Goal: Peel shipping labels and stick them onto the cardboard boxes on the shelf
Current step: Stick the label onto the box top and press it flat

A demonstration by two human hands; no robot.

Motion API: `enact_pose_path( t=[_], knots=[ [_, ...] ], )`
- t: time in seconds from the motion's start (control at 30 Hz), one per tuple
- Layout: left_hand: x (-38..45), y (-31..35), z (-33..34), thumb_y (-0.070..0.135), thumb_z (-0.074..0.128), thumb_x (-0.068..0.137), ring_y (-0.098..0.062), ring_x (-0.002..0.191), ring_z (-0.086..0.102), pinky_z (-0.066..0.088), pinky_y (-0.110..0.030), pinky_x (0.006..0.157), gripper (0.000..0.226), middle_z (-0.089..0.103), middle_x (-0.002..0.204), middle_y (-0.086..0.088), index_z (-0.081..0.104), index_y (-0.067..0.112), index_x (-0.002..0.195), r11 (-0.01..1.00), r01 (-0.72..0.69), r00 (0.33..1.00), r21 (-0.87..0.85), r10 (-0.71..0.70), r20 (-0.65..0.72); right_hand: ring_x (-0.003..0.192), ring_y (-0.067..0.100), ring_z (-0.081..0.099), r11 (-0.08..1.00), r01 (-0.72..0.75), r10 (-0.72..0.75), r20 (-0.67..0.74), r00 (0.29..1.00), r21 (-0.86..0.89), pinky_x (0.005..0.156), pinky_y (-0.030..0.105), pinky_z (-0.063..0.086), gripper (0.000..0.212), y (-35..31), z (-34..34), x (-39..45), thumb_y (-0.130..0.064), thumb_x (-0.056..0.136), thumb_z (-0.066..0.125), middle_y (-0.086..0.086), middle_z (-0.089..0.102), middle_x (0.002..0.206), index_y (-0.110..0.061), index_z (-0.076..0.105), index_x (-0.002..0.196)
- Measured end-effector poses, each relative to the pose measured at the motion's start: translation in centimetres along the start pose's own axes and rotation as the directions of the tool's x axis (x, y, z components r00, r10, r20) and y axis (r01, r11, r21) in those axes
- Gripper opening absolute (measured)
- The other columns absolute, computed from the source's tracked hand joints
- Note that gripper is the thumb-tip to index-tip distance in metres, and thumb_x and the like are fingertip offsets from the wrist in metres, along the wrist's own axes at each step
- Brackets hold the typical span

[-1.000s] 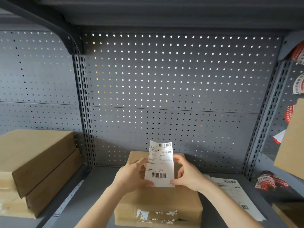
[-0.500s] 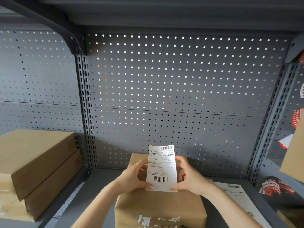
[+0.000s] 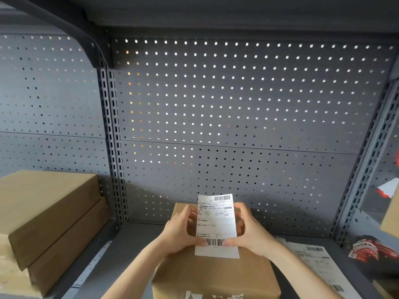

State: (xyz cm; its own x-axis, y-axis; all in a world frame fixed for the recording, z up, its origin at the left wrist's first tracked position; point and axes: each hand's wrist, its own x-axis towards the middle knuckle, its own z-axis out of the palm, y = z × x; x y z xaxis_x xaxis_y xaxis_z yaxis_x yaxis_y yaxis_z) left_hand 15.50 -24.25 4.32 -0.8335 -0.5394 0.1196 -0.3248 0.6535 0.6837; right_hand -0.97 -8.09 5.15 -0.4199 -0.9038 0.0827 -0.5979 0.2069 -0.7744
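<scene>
At lower centre of frame, my left hand and right hand pinch the label over the box; peeling comes next, I judge.

Back wall: a dark grey perforated metal panel fills the view from 9 to 3 o'clock, in upper and lower sheets meeting at a horizontal seam.
Light: bright daylight pricks through the holes at 12 o'clock, with a few warm orange dots toward 10 o'clock; the lower holes read dark.
Uprights: a slotted grey post stands at 9 o'clock; a second slotted post leans in at 3 o'clock.
Bracket: a curved dark arm sweeps down from 11 o'clock to the left post.
Overhead: the grey underside of an upper shelf at 12 o'clock.
Shelf deck: flat grey metal at 7 o'clock, in shadow.
</scene>
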Motion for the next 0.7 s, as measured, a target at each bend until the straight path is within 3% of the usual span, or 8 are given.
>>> enact_pose_path(
  t=[0.23, 0.37, 0.47, 0.6, 0.7],
  knots=[
    [0.9, 0.3, 0.0, 0.048, 0.083, 0.055, -0.006, 0.093, 0.051, 0.045, -0.043, 0.095, 0.069, 0.05, 0.1, 0.027, 0.04, 0.035, 0.108, 1.0, 0.005, 1.0, -0.013, -0.005, -0.003, 0.077, 0.011, 0.051, 0.999, -0.002, 0.003, -0.017, 1.0, 0.034, 0.069, 0.02, 0.045, 0.084, 0.3, -0.2, 1.0, -0.027, 0.061, 0.085, -0.02, 0.054, 0.125, -0.046, 0.028, 0.119],
    [1.5, 0.3, -0.1, 0.063, 0.074, 0.041, -0.005, 0.093, 0.055, 0.049, -0.041, 0.092, 0.081, 0.053, 0.102, 0.025, 0.041, 0.034, 0.11, 0.999, 0.014, 1.0, -0.046, -0.014, 0.005, 0.077, 0.004, 0.051, 0.999, -0.005, 0.006, -0.014, 1.0, 0.043, 0.07, 0.021, 0.042, 0.086, 0.8, -0.3, 1.8, -0.03, 0.057, 0.086, -0.017, 0.056, 0.125, -0.046, 0.03, 0.121],
    [2.0, 0.1, 0.0, 0.054, 0.081, 0.05, -0.007, 0.095, 0.056, 0.048, -0.043, 0.093, 0.075, 0.054, 0.102, 0.025, 0.041, 0.034, 0.11, 0.999, 0.012, 1.0, -0.038, -0.011, 0.008, 0.077, 0.005, 0.05, 0.999, -0.004, 0.004, -0.009, 1.0, 0.032, 0.072, 0.022, 0.044, 0.086, 1.0, -0.3, 2.1, -0.027, 0.059, 0.086, -0.016, 0.056, 0.124, -0.041, 0.03, 0.122],
    [2.4, -0.2, 0.2, 0.049, 0.082, 0.056, -0.008, 0.101, 0.054, 0.046, -0.043, 0.095, 0.069, 0.052, 0.102, 0.028, 0.038, 0.038, 0.108, 1.0, 0.002, 1.0, 0.006, -0.002, 0.016, 0.104, 0.009, 0.056, 1.0, -0.015, 0.015, 0.0, 1.0, 0.022, 0.087, 0.032, 0.051, 0.087, 1.3, -0.4, 2.5, -0.028, 0.059, 0.087, -0.019, 0.054, 0.126, -0.042, 0.03, 0.122],
    [2.6, -0.4, 0.2, 0.052, 0.08, 0.053, -0.007, 0.102, 0.055, 0.048, -0.043, 0.094, 0.07, 0.053, 0.102, 0.027, 0.038, 0.039, 0.107, 1.0, -0.006, 1.0, 0.014, 0.006, 0.019, 0.109, 0.01, 0.054, 1.0, -0.01, 0.01, 0.012, 1.0, 0.018, 0.091, 0.033, 0.05, 0.086, 1.2, -0.5, 2.5, -0.028, 0.059, 0.086, -0.018, 0.052, 0.127, -0.042, 0.031, 0.122]
  ],
)
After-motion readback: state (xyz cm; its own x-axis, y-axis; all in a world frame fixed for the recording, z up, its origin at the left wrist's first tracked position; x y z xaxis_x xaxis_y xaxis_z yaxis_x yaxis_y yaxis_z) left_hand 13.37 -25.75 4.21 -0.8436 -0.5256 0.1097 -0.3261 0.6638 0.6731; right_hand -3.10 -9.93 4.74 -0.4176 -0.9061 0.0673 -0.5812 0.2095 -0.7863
